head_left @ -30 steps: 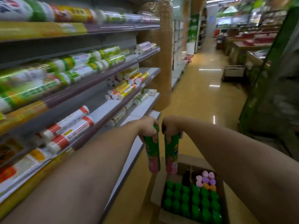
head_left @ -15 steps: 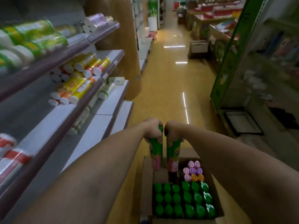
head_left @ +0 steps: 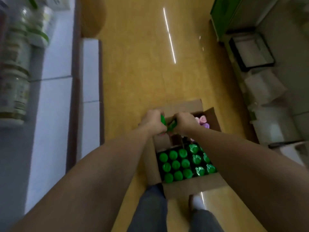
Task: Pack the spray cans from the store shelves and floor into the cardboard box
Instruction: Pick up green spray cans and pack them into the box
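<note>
An open cardboard box [head_left: 192,184] stands on the floor in front of my feet. Several green-capped spray cans [head_left: 175,164] fill its near part, and a few pink and purple caps [head_left: 203,121] show at its far right corner. My left hand [head_left: 153,122] grips a green spray can [head_left: 163,120] by its top. Beside it, my right hand [head_left: 184,122] grips a second green can [head_left: 172,127]. Both cans hang over the box's far left part, their lower ends hidden behind my hands.
White shelf boards [head_left: 55,101] run along the left, with pale jars [head_left: 15,91] on them. A black-framed tray [head_left: 250,51] and white packages [head_left: 264,87] lie on the right. Yellow floor [head_left: 142,64] stretches ahead.
My view has tipped down onto the box. Both hands have lowered the two green cans toward the box's far left part.
</note>
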The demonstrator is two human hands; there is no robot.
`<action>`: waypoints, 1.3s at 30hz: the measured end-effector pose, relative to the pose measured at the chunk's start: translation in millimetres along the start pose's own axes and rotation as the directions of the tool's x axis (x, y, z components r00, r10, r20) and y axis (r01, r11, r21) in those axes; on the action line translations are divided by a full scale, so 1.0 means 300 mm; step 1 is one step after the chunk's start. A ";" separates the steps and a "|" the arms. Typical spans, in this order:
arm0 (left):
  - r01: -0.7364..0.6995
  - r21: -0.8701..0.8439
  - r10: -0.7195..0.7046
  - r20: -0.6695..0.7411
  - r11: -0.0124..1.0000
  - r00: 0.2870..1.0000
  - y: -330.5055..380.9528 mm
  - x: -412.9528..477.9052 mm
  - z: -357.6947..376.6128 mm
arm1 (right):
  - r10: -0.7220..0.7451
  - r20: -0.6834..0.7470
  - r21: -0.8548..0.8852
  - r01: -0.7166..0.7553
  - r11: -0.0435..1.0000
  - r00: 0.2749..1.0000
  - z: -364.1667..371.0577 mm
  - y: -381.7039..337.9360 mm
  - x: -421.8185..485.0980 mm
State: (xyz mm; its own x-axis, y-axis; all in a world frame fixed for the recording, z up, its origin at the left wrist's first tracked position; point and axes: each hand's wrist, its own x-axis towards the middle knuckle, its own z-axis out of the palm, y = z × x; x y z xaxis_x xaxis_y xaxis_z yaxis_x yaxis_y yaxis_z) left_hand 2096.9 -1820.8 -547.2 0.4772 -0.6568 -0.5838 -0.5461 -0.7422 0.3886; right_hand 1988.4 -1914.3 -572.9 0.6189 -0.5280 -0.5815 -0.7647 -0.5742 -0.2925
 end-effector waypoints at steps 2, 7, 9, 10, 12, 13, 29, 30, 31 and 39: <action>0.027 -0.026 -0.026 0.020 0.999 0.999 -0.053 0.069 0.098 | 0.001 0.007 0.083 -0.001 0.997 1.000 0.094 0.036 0.070; 0.088 -0.096 -0.084 0.046 0.991 0.995 -0.163 0.245 0.357 | 0.012 0.054 0.141 -0.020 0.990 0.998 0.301 0.156 0.198; 0.125 -0.136 -0.121 0.039 0.983 0.992 -0.189 0.302 0.468 | -0.003 0.066 0.149 -0.007 0.989 0.998 0.396 0.220 0.257; 0.139 -0.146 -0.136 0.034 0.979 0.990 -0.201 0.330 0.522 | -0.003 0.073 0.148 -0.007 0.989 0.997 0.443 0.248 0.288; 0.159 -0.160 -0.155 0.039 0.974 0.987 -0.232 0.383 0.630 | 0.003 0.087 0.147 -0.016 0.989 0.996 0.542 0.301 0.344; 0.171 -0.174 -0.167 0.042 0.970 0.985 -0.250 0.408 0.682 | 0.001 0.093 0.147 -0.014 0.989 0.996 0.587 0.327 0.370; 0.171 -0.180 -0.144 0.158 0.969 0.977 -0.319 0.685 1.143 | -0.029 0.167 0.005 0.029 1.000 0.986 0.955 0.559 0.686; 0.169 -0.185 -0.139 0.164 0.968 0.977 -0.329 0.691 1.148 | -0.029 0.164 0.012 0.028 1.000 0.986 0.969 0.566 0.687; 0.165 -0.184 -0.133 0.175 0.969 0.976 -0.338 0.695 1.150 | -0.026 0.171 0.024 0.022 0.999 0.985 0.982 0.575 0.684; 0.165 -0.118 -0.126 0.288 0.979 0.949 -0.306 0.651 1.039 | -0.006 0.265 0.023 0.000 1.000 0.964 0.892 0.577 0.596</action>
State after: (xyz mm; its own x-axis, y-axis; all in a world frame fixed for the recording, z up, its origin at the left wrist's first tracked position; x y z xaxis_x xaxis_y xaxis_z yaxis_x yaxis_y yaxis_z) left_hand 2025.6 -1839.4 -919.1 0.3235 -0.4918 -0.8084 -0.3747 -0.8511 0.3678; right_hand 1918.7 -1940.6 -930.8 0.5542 -0.3397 -0.7599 -0.7683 -0.5601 -0.3099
